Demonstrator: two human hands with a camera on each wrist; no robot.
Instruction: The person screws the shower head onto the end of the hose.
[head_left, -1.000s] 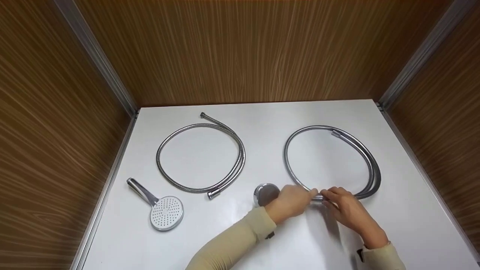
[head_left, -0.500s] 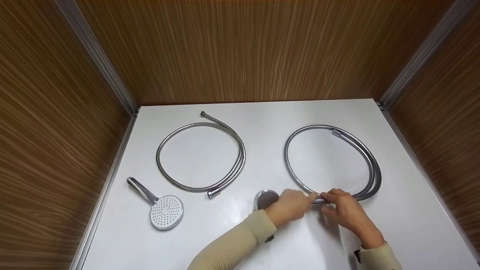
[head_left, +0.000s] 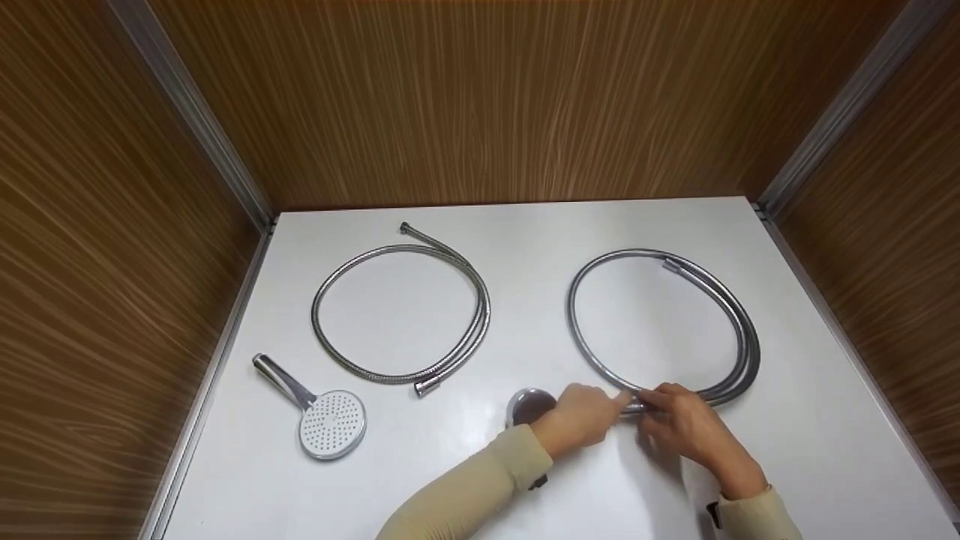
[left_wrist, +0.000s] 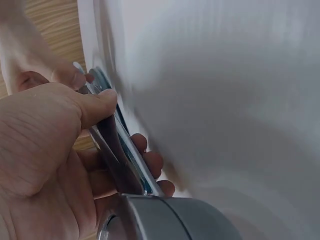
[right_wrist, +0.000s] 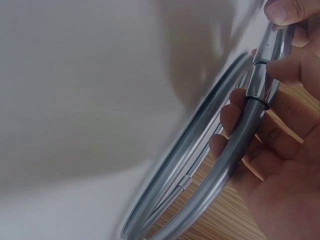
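Note:
My left hand (head_left: 585,417) grips the chrome handle of a shower head (head_left: 531,406). In the left wrist view its fingers wrap the handle (left_wrist: 116,150) and the thumb lies along it, with the round head toward the camera. My right hand (head_left: 691,429) holds the end of a coiled grey shower hose (head_left: 573,315). Thumb and fingers pinch the hose's chrome end fitting (right_wrist: 260,82) in the right wrist view, where it lines up against the handle's end. The hose's other end fitting (head_left: 673,265) lies inside the coil at the back.
To the left lies a second metal shower hose (head_left: 315,309), coiled, with both ends free. A second shower head (head_left: 332,426) rests spray face up at the front left. Wood-grain panels (head_left: 480,105) enclose the white table (head_left: 525,225) at the back and sides.
The shower head and hose fitting have come slightly toward the person. My right fingers have shifted around the fitting, while the left hand keeps its grip on the handle.

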